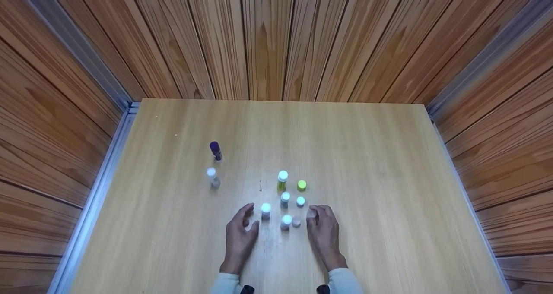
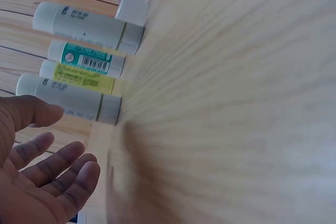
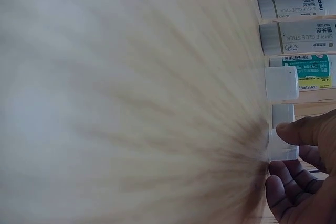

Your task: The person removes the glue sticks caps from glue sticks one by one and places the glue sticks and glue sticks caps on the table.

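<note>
My left hand (image 1: 241,240), fingers spread and loosely bent, is beside a standing white glue stick (image 1: 265,211) and holds nothing. A second white glue stick (image 1: 286,222) stands to its right. Behind them are a teal-labelled glue stick (image 2: 86,59) and a yellow-labelled one (image 1: 282,181). My right hand (image 1: 325,233) pinches a small white cap (image 3: 283,146) between thumb and fingers, low at the tabletop. Left of that hand sits another white cap (image 1: 296,222). A pale cap (image 1: 300,201) and a yellow-green cap (image 1: 301,185) lie farther back, beside their sticks.
On the left of the wooden table (image 1: 380,164) stand a purple-topped stick (image 1: 215,150) and a white stick (image 1: 213,177). Wood-plank walls (image 1: 268,43) close off the back and both sides. A metal rail (image 1: 99,190) runs along the left edge.
</note>
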A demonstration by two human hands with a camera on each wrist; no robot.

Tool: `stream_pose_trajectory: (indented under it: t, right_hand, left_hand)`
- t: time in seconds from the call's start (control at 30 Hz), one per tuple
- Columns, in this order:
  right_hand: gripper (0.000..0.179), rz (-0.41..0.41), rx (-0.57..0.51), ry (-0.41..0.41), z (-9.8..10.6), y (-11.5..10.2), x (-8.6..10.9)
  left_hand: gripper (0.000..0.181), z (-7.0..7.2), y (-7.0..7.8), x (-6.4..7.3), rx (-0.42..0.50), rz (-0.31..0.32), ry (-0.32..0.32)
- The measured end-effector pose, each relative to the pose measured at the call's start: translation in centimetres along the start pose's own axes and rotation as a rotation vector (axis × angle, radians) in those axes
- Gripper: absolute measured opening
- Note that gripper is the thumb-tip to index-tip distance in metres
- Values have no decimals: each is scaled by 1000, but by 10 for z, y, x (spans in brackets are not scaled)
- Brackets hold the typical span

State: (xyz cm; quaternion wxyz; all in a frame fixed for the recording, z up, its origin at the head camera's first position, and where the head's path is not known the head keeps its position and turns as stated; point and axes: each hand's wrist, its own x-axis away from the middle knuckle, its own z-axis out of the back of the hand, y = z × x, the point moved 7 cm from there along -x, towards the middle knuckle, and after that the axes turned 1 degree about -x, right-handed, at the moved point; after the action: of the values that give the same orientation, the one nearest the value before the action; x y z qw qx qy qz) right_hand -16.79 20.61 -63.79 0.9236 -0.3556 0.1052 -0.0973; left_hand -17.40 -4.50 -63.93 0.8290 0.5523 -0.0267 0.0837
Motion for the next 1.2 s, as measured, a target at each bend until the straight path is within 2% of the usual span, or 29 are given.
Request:
stream_pose_trajectory:
  t: [0.27,0.4,0.53,0.7,0.9,1.2]
  right_hand:
    - [27,-6,4,9,0,1,0]
    - [27,-20,3,8,0,2,0]
    - [27,-25,14,3,1,2,0]
    - [27,-8,16,12,1,1,-1]
    - [26,-16,4,12,0,2,-1]
    - [26,-23,13,-4,-3,2,-2]
  left_hand:
    - [45,19,-6,-7,37,40,99]
    - [45,28,-8,-9,62,22,133]
    - [44,36,-10,-12,64,27,154]
    - [45,46,-15,-18,74,87,174]
    - [44,56,-19,-24,99,120,193]
    - [39,67,-17,-32,146,47,289]
